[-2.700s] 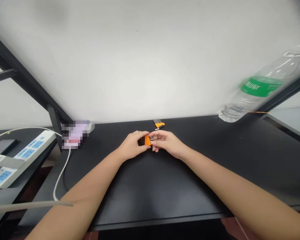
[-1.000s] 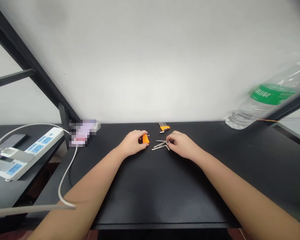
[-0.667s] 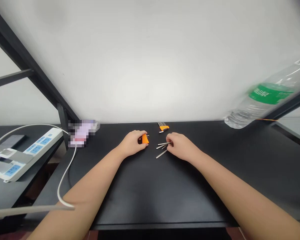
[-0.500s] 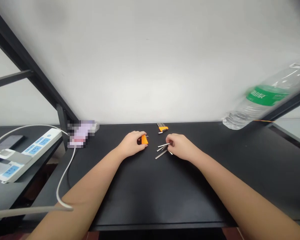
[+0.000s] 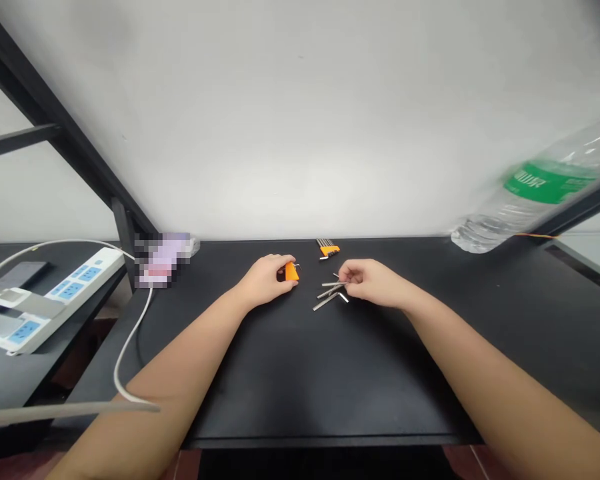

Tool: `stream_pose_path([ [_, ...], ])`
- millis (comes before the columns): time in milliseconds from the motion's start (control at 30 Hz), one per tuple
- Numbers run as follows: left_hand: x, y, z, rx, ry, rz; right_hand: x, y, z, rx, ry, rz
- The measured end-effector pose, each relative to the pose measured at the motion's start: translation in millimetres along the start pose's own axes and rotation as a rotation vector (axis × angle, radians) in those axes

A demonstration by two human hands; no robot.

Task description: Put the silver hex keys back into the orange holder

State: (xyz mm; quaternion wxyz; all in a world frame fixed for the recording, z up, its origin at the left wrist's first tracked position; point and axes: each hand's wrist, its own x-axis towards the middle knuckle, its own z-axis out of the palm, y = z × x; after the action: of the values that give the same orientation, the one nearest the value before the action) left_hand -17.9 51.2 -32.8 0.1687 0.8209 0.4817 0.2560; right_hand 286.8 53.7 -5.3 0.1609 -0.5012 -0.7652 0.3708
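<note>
My left hand (image 5: 266, 280) grips an orange hex key holder (image 5: 291, 272) between thumb and fingers, with a small bent key (image 5: 297, 267) showing at its upper edge. To the right, my right hand (image 5: 367, 279) is closed in a pinch at one end of a hex key (image 5: 333, 285); the fingers hide that end. Several loose silver hex keys (image 5: 326, 302) lie crossed on the black desk just left of and below those fingertips. Farther back, near the wall, a second orange holder (image 5: 331, 251) lies with several keys in it.
A clear water bottle (image 5: 545, 183) with a green label stands at the right by the wall. On the left are a white power strip (image 5: 63, 300), a white cable (image 5: 125, 347), a phone (image 5: 23, 280) and a blurred-out purple item (image 5: 165, 257). Black frame bars (image 5: 123, 220) rise there.
My right hand has shifted slightly right, uncovering more of the loose hex keys, including a bent end. My left hand keeps its hold on the orange holder. The camera view has tilted slightly.
</note>
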Motion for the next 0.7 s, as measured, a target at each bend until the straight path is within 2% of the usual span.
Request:
stream_pose_path([
  [100, 0, 0, -0.2, -0.013, 0.002, -0.007, -1, 2, -9, -0.014, -0.015, -0.005],
  [200, 0, -1, 0.6, -0.038, -0.001, -0.022, -3, 2, -15, -0.095, -0.084, -0.019],
  [267, -1, -2, 1.3, -0.062, 0.005, -0.034, -4, 2, -16, -0.141, -0.126, -0.023],
  [400, -1, -3, 1.4, -0.074, 0.012, -0.038, -4, 1, -14, -0.199, -0.129, -0.047],
  [533, -1, -3, 0.4, -0.067, 0.008, -0.031, -5, 0, -12, -0.182, -0.221, -0.092],
  [700, -1, -4, 2.1, -0.065, 0.011, -0.031, -8, -4, -10, -0.259, -0.153, -0.118],
])
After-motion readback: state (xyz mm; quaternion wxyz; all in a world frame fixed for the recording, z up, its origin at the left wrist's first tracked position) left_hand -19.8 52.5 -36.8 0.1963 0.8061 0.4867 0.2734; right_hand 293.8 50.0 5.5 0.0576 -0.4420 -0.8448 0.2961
